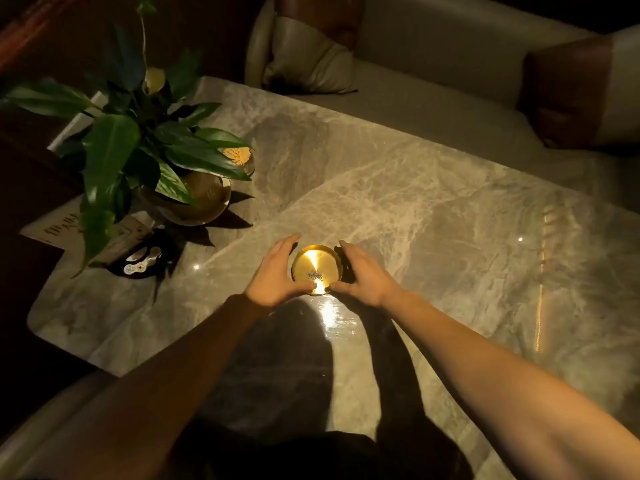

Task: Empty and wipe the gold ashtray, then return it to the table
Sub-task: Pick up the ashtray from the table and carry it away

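Marble table (pixel 398 188) spreads under your arms; a potted plant (pixel 138 150) in a round gold pot sits well to the left, a small black tray (pixel 145 263) beside it, cushions (pixel 308 60) on the sofa beyond; nothing lies between you and the gold ashtray (pixel 317 268), which rests on the table with a speck of ash inside; your left hand (pixel 277 271) and right hand (pixel 363 275) cup it, fingers curled apart, thumbs touching its near rim.
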A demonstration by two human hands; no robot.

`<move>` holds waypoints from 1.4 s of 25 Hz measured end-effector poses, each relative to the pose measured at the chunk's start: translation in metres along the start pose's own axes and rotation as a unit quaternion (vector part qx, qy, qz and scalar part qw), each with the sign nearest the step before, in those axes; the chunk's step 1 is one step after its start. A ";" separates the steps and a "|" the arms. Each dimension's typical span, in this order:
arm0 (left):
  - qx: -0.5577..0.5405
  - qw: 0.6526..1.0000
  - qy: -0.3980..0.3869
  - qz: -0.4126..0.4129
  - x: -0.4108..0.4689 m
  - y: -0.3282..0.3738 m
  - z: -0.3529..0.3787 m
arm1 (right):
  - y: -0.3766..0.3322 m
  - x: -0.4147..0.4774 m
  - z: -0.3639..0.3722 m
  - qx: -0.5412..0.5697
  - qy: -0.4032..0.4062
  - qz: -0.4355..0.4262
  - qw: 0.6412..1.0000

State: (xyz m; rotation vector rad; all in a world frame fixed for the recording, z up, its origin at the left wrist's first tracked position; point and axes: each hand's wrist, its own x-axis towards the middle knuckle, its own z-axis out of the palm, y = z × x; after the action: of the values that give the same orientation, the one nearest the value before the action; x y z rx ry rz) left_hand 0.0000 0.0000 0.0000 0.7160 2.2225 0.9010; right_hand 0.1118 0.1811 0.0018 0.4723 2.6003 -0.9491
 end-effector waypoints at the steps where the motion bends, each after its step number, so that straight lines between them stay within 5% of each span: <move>1: 0.012 1.000 -0.010 0.001 0.004 -0.002 0.003 | 0.003 0.004 0.003 -0.002 -0.003 0.001 1.000; 10: 0.069 0.995 -0.071 -0.013 0.014 -0.016 0.006 | 0.016 0.013 0.018 0.027 -0.017 0.019 0.999; 18: 0.029 1.000 -0.010 0.005 0.009 -0.013 0.022 | 0.026 0.004 0.020 0.057 0.018 0.021 0.998; 23: 0.026 0.994 -0.001 0.102 0.011 0.025 0.046 | 0.058 -0.027 0.003 0.083 0.062 0.030 0.994; 35: -0.010 0.993 -0.009 0.114 -0.011 0.187 0.199 | 0.210 -0.183 -0.095 0.183 0.154 -0.015 0.971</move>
State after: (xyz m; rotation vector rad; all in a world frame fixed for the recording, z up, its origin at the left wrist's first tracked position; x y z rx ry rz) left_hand 0.1953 0.1892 0.0306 0.9792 2.1422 1.0206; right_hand 0.3433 0.3609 0.0302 0.7257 2.7087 -1.4828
